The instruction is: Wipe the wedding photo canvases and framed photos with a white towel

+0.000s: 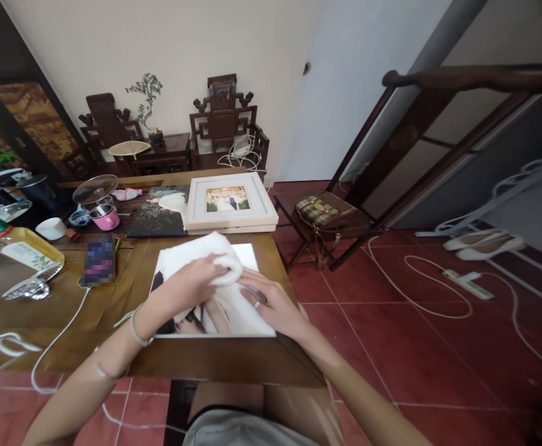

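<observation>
On the table in front of me lies a large photo print (249, 317), a panel with a pale surface and dark parts at its left. A white cloth (194, 248) covers its upper part, bunched into a thick fold. My left hand (203, 277) is closed around that fold from the left, its fingertips partly hidden. My right hand (275, 303), with a ring on one finger, rests at the panel's right side. Its fingers stretch out over the surface, and their tips reach the cloth's edge.
Behind the panel sit stacked framed pictures (266, 201) and a dark board (154, 217). At the left are a phone (98, 260) on a white cable, an oil bottle (29, 244) and a pink cup (104, 217). A chair with a plaid bag (317, 210) stands right.
</observation>
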Motion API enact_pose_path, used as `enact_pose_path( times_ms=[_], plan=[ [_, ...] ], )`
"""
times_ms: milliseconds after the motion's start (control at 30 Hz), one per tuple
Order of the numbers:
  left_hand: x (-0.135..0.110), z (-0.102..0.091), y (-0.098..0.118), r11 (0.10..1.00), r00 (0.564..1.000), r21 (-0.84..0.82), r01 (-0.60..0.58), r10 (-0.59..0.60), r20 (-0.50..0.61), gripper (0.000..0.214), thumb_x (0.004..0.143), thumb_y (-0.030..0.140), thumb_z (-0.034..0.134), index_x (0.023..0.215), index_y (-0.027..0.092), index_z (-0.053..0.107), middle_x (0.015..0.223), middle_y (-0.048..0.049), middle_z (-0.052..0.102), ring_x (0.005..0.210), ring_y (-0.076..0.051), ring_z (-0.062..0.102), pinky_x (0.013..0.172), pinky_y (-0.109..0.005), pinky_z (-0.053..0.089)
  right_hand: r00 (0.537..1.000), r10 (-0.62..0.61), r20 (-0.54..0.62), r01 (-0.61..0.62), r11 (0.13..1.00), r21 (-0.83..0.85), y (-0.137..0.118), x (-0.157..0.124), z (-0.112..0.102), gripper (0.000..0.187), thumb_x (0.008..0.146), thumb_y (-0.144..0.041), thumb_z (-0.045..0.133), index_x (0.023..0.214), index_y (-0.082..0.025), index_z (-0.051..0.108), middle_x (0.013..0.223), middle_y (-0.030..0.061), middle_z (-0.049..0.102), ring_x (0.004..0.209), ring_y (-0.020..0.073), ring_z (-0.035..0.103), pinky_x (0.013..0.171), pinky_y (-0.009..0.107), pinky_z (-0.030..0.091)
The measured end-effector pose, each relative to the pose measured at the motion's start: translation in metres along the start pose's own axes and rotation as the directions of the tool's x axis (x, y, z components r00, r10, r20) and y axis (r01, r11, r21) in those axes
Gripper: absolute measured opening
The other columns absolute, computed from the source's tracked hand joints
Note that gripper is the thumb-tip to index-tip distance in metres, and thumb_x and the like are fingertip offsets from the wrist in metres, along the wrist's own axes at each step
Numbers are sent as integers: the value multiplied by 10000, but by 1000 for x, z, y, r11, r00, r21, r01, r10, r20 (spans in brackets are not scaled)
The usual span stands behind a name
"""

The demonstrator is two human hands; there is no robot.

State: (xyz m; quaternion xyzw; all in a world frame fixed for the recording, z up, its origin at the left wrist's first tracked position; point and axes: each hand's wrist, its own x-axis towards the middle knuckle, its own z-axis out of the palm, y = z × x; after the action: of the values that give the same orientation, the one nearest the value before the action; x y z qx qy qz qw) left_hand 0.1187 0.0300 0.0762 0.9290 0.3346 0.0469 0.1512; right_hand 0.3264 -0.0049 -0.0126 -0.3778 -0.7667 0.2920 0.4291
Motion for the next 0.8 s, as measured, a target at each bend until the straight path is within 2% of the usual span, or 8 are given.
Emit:
enact_pose_path(
  times_ms=[133, 267, 433, 567, 700, 800],
  plan=[
    [41, -1, -6, 992, 993, -36, -119, 119, 22, 401, 720, -45, 533, 1049, 158, 635, 1093, -98, 676, 1072, -247, 612, 916, -339, 484, 1000, 7, 3, -7, 1000, -27, 0, 0, -1, 311, 941, -240, 506, 1200, -249, 678, 1217, 81, 682, 1159, 250, 618, 1021, 439, 474],
    [50, -1, -3, 993, 992, -24, -115, 116, 50, 413, 707, -51, 530, 1042, 157, 652, 1041, -90, 694, 1021, -235, 620, 883, -323, 487, 1000, 23, 1, -23, 999, -45, 1, -1, -1, 324, 941, -234, 506, 1224, -249, 664, 1218, 87, 681, 1146, 260, 624, 1001, 442, 484],
    [25, -6, -11, 996, 996, -50, -77, 79, 48, 451, 623, -120, 436, 904, 139, 676, 1002, -90, 709, 966, -211, 646, 870, -302, 500, 999, -31, 13, 31, 999, -13, -1, 1, -2, 335, 948, -230, 489, 1239, -244, 655, 1310, 79, 631, 1239, 259, 566, 1071, 466, 434],
    [-9, 0, -14, 998, 999, 56, 31, -33, 25, 472, 660, -127, 434, 970, 129, 681, 1211, -151, 654, 1153, -258, 604, 973, -360, 473, 1000, -15, -4, 14, 1000, -14, 0, 0, -2, 311, 936, -249, 513, 1194, -221, 685, 1317, 105, 623, 1291, 265, 522, 1105, 497, 399],
    [-38, 13, -1, 990, 997, 136, 34, -42, 61, 524, 684, -105, 485, 1080, 185, 666, 1449, -128, 489, 1345, -290, 453, 1013, -393, 459, 1000, -14, -1, 14, 1000, -15, 2, -1, -1, 313, 938, -253, 512, 1203, -248, 679, 1333, 85, 612, 1296, 243, 518, 1111, 489, 399],
    [-39, 17, 12, 978, 992, 205, 37, -60, 111, 495, 686, -60, 557, 1097, 195, 661, 1490, -119, 444, 1379, -315, 402, 1063, -444, 418, 1000, -11, -11, 11, 1000, -16, 2, 0, -1, 319, 938, -258, 513, 1216, -265, 670, 1332, 68, 615, 1292, 241, 523, 1114, 488, 397]
  ],
)
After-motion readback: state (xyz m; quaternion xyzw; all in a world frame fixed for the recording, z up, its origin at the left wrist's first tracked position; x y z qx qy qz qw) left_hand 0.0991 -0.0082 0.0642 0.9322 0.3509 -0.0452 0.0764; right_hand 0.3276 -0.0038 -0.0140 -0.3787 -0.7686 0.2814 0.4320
